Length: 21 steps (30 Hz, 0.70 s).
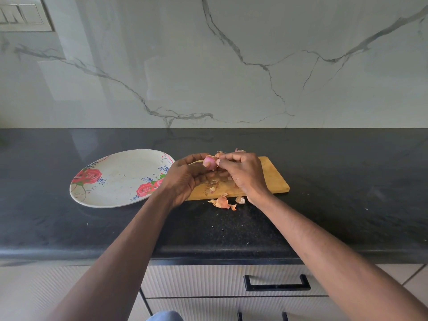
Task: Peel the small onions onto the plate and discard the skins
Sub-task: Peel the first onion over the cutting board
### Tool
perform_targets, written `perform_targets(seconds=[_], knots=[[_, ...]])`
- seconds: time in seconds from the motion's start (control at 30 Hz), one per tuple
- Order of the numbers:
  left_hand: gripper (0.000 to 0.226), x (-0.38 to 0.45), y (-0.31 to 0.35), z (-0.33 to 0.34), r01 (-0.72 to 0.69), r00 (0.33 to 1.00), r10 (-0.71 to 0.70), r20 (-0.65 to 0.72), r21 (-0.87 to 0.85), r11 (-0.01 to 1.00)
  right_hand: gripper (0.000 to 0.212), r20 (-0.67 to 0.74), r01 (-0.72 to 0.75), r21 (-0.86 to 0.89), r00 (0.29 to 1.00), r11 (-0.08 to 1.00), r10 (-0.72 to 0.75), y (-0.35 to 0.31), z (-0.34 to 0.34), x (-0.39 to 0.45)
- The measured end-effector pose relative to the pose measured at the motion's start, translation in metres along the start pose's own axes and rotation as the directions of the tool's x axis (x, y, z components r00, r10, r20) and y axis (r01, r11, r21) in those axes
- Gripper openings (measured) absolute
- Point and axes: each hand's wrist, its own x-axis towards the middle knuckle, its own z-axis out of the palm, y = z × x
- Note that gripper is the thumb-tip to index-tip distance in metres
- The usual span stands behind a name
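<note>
A small pink onion is held just above the wooden cutting board. My left hand grips it from the left. My right hand pinches a flap of skin at the onion's right side. Loose papery skins lie on the counter in front of the board, and more scraps lie on the board under my hands. Behind my right hand sit unpeeled onions, mostly hidden. To the left lies a white plate with red roses, with no onions on it.
The black stone counter runs the full width, backed by a marble wall. Its front edge is near me, with a drawer and its black handle below. A light switch panel is at the top left.
</note>
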Motion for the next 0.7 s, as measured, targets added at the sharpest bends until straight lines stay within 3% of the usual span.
perform_targets(seconds=[0.33,0.5,0.7], knots=[[0.007,0.007,-0.007,-0.002,-0.031,0.996,0.038,-0.082,0.079,0.996,0.024,0.043,0.071,-0.111,0.997,0.991,-0.066,0.000,0.002,-0.001],[0.010,0.005,-0.009,0.001,-0.058,0.995,0.069,-0.066,0.162,0.985,0.016,0.072,0.134,-0.137,0.990,0.981,-0.125,-0.003,0.001,-0.005],[0.010,0.001,-0.013,-0.002,-0.157,0.981,0.189,-0.035,0.419,0.894,0.004,0.018,0.133,-0.197,0.991,0.971,-0.132,0.000,0.002,-0.004]])
